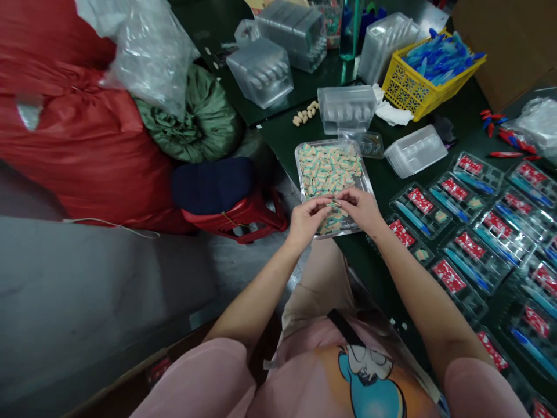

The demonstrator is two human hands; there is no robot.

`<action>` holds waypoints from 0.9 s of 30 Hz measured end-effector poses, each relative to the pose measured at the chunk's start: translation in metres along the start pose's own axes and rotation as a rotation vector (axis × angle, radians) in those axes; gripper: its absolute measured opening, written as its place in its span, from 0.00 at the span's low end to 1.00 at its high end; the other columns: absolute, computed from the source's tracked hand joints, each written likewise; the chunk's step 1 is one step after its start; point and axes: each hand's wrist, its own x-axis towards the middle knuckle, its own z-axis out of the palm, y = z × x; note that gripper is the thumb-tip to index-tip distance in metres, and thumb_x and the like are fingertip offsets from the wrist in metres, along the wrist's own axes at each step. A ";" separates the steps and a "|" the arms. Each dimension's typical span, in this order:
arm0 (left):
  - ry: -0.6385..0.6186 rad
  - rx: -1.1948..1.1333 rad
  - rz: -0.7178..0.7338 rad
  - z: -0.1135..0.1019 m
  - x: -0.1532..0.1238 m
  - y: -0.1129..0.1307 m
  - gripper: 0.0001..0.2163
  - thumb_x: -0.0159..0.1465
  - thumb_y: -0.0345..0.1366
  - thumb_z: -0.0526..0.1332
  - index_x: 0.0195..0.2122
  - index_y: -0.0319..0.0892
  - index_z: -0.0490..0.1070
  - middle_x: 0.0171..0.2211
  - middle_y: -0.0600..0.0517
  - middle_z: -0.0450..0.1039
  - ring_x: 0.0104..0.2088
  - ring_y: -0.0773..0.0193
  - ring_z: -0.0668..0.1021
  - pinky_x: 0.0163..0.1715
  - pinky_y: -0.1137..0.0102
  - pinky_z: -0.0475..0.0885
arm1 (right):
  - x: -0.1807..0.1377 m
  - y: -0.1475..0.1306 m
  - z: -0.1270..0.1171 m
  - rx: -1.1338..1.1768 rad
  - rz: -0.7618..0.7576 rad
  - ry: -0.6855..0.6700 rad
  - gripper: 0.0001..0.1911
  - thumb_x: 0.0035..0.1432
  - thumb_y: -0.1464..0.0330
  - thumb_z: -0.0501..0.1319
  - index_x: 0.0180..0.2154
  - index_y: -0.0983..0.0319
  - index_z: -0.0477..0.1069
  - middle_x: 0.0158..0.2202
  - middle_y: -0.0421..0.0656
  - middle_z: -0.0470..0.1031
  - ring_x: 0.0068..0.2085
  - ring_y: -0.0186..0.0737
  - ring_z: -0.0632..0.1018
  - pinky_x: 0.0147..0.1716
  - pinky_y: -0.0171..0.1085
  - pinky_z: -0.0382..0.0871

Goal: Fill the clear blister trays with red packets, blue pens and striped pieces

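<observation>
Silver metal, shallow and rectangular, the tray (364,184) sits at the near edge of the dark green tabletop (282,136). It is heaped with small pastel-striped blocks (326,165) in pink, green and cream.

Both hands meet over the tray's near end. The left hand (306,222) comes in from 7 o'clock and the right hand (360,210) from 4 o'clock. Their fingertips are pinched together on a little bundle of striped pieces (333,204). It lies between the two thumbs and forefingers, just above the heap at the tray's 6 o'clock edge. Both sets of fingers are closed on it. The bundle is small and partly covered, so it looks like several pieces stacked, though it may be one.

At 3 o'clock from the tray, clear plastic blister packs with red cards and blue pens (476,255) lie in rows across the tabletop. At 12 o'clock stands a clear plastic stack of empty shells (347,107), and at 1 o'clock a yellow plastic basket of blue pens (415,93). At 9 o'clock, off the table, is a red plastic stool with a dark blue cushion (213,186)
</observation>
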 end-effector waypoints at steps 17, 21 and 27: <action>0.083 0.106 0.132 0.046 0.013 -0.003 0.16 0.52 0.39 0.71 0.43 0.44 0.77 0.37 0.51 0.79 0.37 0.63 0.80 0.43 0.68 0.76 | -0.020 -0.028 -0.041 0.003 -0.007 0.098 0.06 0.56 0.70 0.64 0.37 0.65 0.76 0.34 0.39 0.77 0.35 0.31 0.75 0.37 0.30 0.67; -0.005 0.089 0.092 0.074 0.007 -0.001 0.20 0.53 0.41 0.70 0.46 0.42 0.76 0.40 0.48 0.79 0.41 0.61 0.80 0.44 0.66 0.76 | -0.038 -0.032 -0.073 -0.056 0.003 0.123 0.07 0.54 0.67 0.64 0.35 0.64 0.76 0.30 0.38 0.76 0.32 0.31 0.74 0.34 0.30 0.66; -0.085 0.140 0.195 0.074 -0.001 0.002 0.14 0.58 0.38 0.66 0.45 0.45 0.77 0.49 0.48 0.76 0.49 0.58 0.78 0.53 0.62 0.73 | -0.056 -0.010 -0.210 -0.225 0.089 0.477 0.13 0.50 0.59 0.67 0.33 0.63 0.76 0.28 0.39 0.77 0.30 0.32 0.74 0.33 0.32 0.66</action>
